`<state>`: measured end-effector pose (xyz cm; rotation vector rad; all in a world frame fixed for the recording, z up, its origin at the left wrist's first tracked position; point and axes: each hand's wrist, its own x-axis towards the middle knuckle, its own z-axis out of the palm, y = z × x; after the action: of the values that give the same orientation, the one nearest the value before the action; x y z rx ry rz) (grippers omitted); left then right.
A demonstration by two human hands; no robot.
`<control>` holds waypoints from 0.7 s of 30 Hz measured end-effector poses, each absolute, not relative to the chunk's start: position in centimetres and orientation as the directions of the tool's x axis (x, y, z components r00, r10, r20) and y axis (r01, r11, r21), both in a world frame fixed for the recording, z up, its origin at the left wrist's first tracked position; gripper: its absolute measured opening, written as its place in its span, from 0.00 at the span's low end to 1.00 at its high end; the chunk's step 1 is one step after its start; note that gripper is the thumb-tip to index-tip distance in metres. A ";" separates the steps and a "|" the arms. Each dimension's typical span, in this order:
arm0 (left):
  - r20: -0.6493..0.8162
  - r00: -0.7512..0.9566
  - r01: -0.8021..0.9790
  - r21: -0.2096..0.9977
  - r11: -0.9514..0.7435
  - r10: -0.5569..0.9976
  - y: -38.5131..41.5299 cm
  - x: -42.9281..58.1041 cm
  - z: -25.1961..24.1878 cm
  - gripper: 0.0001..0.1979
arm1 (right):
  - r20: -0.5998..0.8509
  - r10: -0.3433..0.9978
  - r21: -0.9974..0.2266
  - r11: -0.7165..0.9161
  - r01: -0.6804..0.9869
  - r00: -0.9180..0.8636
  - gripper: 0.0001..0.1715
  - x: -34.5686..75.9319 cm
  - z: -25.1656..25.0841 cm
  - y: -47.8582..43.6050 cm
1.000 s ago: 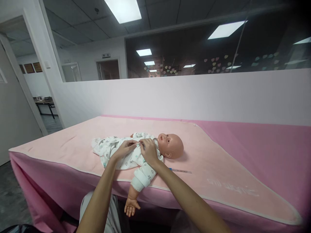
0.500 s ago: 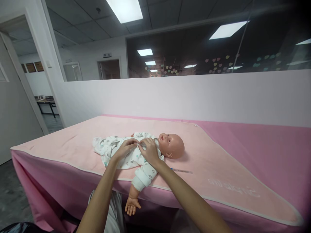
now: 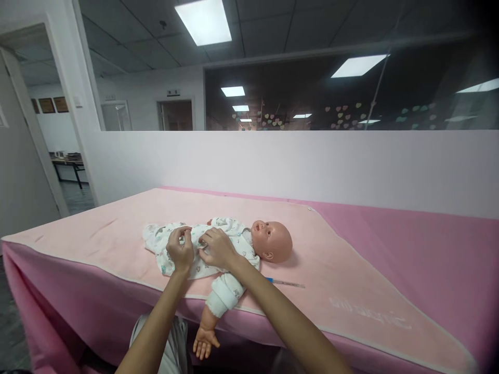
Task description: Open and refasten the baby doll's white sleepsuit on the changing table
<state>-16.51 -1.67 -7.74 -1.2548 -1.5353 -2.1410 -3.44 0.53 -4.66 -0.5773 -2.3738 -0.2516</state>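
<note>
A baby doll (image 3: pixel 273 241) lies on its back on a light pink blanket (image 3: pixel 117 228), head to the right, dressed in a white printed romper (image 3: pixel 234 234). One doll arm (image 3: pixel 212 317) hangs over the table's near edge. My left hand (image 3: pixel 180 249) rests on the doll's belly with fingers curled, pinching at the romper's front. My right hand (image 3: pixel 216 248) lies beside it on the chest, fingers bent onto the cloth. A thin thermometer (image 3: pixel 284 283) lies on the blanket just right of my right forearm.
The table is draped in a darker pink cloth (image 3: pixel 429 244) and backs onto a low white partition wall (image 3: pixel 312 161) with dark glass above. An open doorway (image 3: pixel 50 156) is at the left, with a desk beyond. My lap shows below the table edge.
Both hands have slid left, from the doll's upper chest down toward its belly. My left hand has lifted and curled. The view has tilted slightly.
</note>
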 end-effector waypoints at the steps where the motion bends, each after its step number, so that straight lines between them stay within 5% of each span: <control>1: 0.736 -0.611 0.618 0.674 -0.404 0.292 -1.8 -16.6 -7.8 0.10 | 0.630 0.338 0.031 0.888 0.458 -0.699 0.08 -3.8 -4.7 0.7; 9: 0.754 -0.463 0.723 0.625 -0.294 0.465 -2.0 -16.3 -7.7 0.12 | 0.691 0.441 -0.176 0.871 0.458 -0.573 0.05 -3.8 -5.3 1.0; 21: 0.719 -0.344 0.768 0.586 -0.259 0.604 -1.9 -16.7 -7.7 0.08 | 0.719 0.450 -0.053 0.796 0.604 -0.530 0.09 -3.8 -5.6 0.9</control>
<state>-16.71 -1.89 -7.74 -1.7048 -1.8136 -1.6635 -3.78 0.86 -5.57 -0.7750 -2.2203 -0.2591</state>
